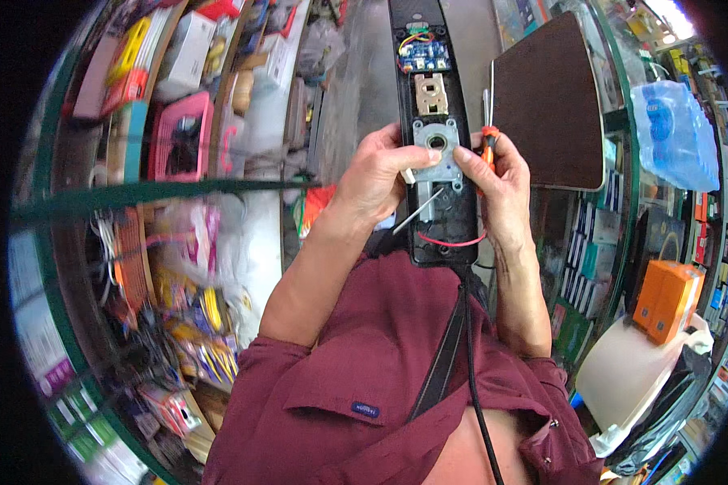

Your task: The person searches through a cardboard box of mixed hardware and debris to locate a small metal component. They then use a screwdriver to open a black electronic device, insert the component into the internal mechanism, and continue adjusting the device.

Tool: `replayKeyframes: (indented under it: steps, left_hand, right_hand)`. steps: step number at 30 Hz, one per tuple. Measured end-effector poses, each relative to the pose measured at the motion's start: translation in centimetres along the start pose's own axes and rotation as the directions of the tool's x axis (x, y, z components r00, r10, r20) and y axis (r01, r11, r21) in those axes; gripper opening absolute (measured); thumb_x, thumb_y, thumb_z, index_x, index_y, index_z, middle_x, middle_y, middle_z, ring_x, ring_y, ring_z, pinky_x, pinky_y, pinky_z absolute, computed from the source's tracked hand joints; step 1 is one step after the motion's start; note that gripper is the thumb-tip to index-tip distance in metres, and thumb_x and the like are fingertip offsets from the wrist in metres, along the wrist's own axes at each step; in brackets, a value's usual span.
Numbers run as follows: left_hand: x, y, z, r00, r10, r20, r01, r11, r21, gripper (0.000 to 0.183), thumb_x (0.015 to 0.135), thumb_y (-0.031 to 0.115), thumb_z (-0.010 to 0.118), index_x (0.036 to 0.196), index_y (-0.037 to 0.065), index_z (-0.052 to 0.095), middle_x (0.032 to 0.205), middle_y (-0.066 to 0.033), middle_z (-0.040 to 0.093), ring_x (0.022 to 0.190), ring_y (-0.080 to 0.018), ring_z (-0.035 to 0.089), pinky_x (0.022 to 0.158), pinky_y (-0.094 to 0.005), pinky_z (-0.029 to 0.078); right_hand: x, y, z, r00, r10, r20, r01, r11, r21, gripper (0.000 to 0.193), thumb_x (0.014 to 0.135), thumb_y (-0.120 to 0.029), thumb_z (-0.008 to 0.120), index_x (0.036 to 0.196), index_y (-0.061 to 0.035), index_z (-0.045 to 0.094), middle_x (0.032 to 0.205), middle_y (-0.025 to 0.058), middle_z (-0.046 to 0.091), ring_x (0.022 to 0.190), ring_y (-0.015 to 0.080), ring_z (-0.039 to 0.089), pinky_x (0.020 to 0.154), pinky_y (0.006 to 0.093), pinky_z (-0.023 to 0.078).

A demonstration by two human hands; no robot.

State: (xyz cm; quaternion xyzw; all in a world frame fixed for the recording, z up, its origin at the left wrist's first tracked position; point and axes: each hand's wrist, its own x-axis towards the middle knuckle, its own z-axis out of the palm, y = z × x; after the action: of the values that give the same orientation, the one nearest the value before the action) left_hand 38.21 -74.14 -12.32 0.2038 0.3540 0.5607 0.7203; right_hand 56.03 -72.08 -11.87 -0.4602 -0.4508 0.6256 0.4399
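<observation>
A long black housing point(463, 217), like an electronic door lock's panel, lies lengthwise before me. Inside it are a blue circuit board point(425, 56) with coloured wires, a brassy metal plate point(431, 101) and a grey metal mounting plate point(446, 171) with a round hole. My left hand point(372, 174) is closed on the housing's left side, its thumb pressing the grey plate. On the other side, my right hand point(505, 174) holds a screwdriver point(488, 139) with an orange-and-black handle, shaft upward; its thumb touches the plate's edge. A thin metal rod point(418, 210) and red wire point(453, 242) cross the housing's near end.
Beneath the housing is a glass-topped counter. A dark brown board point(550, 105) stands to the right, near a pack of blue-wrapped bottles point(675, 133) and an orange box point(668, 301). Leftward, shelves hold a pink basket point(204, 133) and bagged goods point(198, 242).
</observation>
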Motion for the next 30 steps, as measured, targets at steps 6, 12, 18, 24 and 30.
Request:
replayKeyframes:
  steps: [6, 12, 18, 24, 30]
  left_hand:
    - [10.9, 5.2, -0.3, 1.0, -0.02, 0.004, 0.019, 0.998, 0.062, 0.04, 0.082, 0.003, 0.072, 0.121, -0.002, 0.061, 0.107, -0.0098, 0.071, 0.096, -0.018, 0.069, 0.092, -0.0335, 0.052]
    - [22.7, 8.3, 0.6, 0.999, 0.037, -0.026, -0.035, 0.996, 0.083, 0.046, 0.08, -0.001, 0.073, 0.124, -0.003, 0.059, 0.111, -0.012, 0.071, 0.1, -0.0203, 0.069, 0.094, -0.0352, 0.054]
    - [34.4, 12.8, 2.2, 0.99, 0.127, -0.061, -0.121, 0.989, 0.09, 0.049, 0.08, -0.006, 0.073, 0.126, -0.003, 0.057, 0.115, -0.0128, 0.07, 0.103, -0.0209, 0.069, 0.095, -0.0373, 0.054]
    - [45.8, 17.1, 2.1, 0.994, 0.08, -0.077, -0.08, 0.997, 0.004, 0.047, 0.081, -0.005, 0.073, 0.125, -0.003, 0.057, 0.112, -0.0116, 0.07, 0.101, -0.0187, 0.068, 0.095, -0.0348, 0.054]
    - [60.6, 23.3, -0.8, 0.999, -0.021, 0.034, 0.023, 0.998, -0.066, 0.045, 0.081, -0.004, 0.068, 0.125, -0.004, 0.056, 0.115, -0.014, 0.069, 0.103, -0.0215, 0.069, 0.096, -0.0359, 0.054]
  right_hand:
    - [12.0, -1.9, 0.2, 0.999, 0.025, 0.023, -0.027, 0.997, 0.068, 0.026, 0.088, -0.016, 0.08, 0.104, -0.0064, 0.061, 0.085, -0.0043, 0.059, 0.074, 0.0028, 0.052, 0.063, 0.0201, 0.04]
    - [24.4, -3.7, -1.9, 0.996, 0.016, 0.093, -0.026, 0.994, 0.109, 0.027, 0.091, -0.019, 0.076, 0.108, -0.0053, 0.061, 0.088, -0.0036, 0.059, 0.077, 0.0041, 0.053, 0.065, 0.0213, 0.042]
    - [37.2, -7.6, -3.6, 0.977, 0.03, 0.212, -0.057, 0.991, 0.119, 0.034, 0.088, -0.012, 0.074, 0.117, -0.0019, 0.06, 0.099, 0.0007, 0.065, 0.088, 0.0079, 0.059, 0.08, 0.0238, 0.047]
    - [49.5, -9.2, -4.1, 0.985, 0.059, 0.163, -0.074, 0.993, 0.088, 0.04, 0.084, -0.007, 0.079, 0.117, 0.0001, 0.058, 0.101, 0.0019, 0.063, 0.09, 0.0082, 0.059, 0.084, 0.0239, 0.049]
    - [64.1, -10.0, -3.3, 0.994, 0.023, 0.106, -0.032, 0.996, 0.088, 0.042, 0.084, -0.007, 0.08, 0.118, -0.0003, 0.058, 0.102, 0.0003, 0.059, 0.093, 0.008, 0.058, 0.084, 0.023, 0.048]
